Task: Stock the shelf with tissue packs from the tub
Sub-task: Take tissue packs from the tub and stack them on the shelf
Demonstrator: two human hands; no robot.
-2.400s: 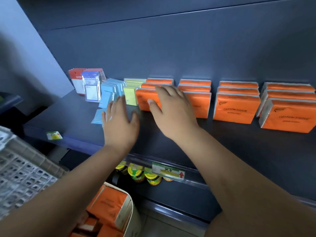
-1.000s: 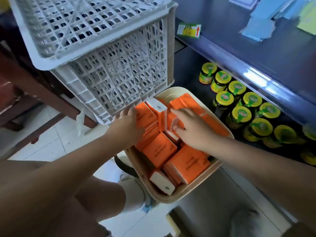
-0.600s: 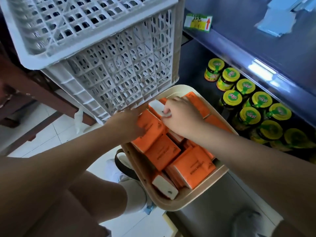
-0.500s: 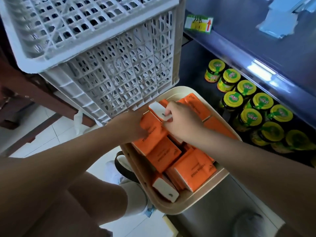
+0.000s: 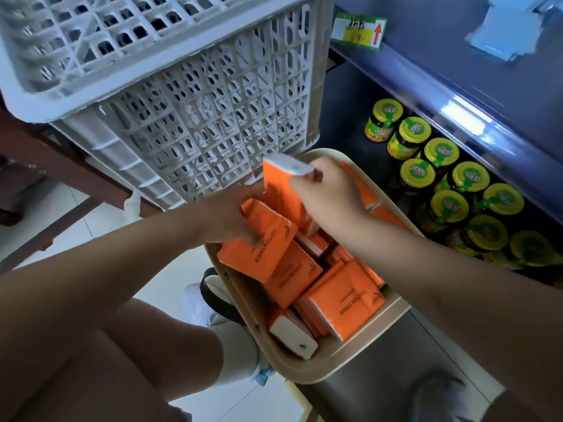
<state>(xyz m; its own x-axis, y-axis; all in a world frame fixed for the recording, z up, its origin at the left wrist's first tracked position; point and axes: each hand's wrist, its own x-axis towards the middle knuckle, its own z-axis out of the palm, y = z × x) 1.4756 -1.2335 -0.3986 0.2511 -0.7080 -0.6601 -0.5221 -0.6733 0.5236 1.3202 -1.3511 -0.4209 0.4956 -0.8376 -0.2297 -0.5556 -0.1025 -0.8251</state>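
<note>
Orange tissue packs (image 5: 347,306) lie jumbled in the beige tub (image 5: 304,371), low in the middle of my head view. My right hand (image 5: 329,196) pinches the white top end of an upright pack (image 5: 281,187), held above the heap at the tub's far side. My left hand (image 5: 233,219) curls its fingers over the upper edge of a tilted pack (image 5: 265,251) by the tub's left rim. A white lattice crate (image 5: 182,102) stands just behind. Yellow-lidded jars (image 5: 447,178) stand in rows at the right, beneath the dark shelf (image 5: 457,86) with its price tag (image 5: 359,30).
</note>
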